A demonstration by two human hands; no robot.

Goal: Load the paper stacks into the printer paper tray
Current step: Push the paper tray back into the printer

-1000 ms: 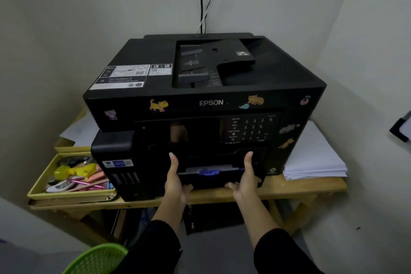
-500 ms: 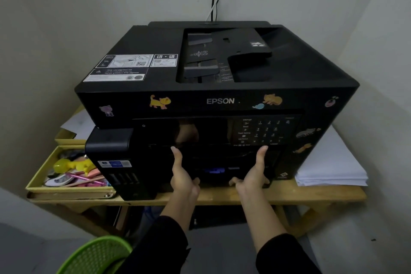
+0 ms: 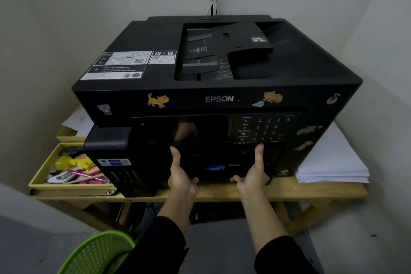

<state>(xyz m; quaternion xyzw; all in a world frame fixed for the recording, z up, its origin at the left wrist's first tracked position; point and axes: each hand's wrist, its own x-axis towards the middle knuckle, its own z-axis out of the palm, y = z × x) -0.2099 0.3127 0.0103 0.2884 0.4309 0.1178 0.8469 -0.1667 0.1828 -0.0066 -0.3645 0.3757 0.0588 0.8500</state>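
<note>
Now tray (image 3: 214, 167) pushed home into printer (image 3: 218, 98); second ago it stuck out, white sheets showing. Flat on tray front: left hand (image 3: 181, 176), right hand (image 3: 253, 173), fingers straight, gripping nothing. Spare paper stack (image 3: 331, 162) lies beside printer, right. Loading looks done.

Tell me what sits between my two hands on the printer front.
In the head view, only a small blue tab on the dark front of the printer shows between the left hand and the right hand.
</note>
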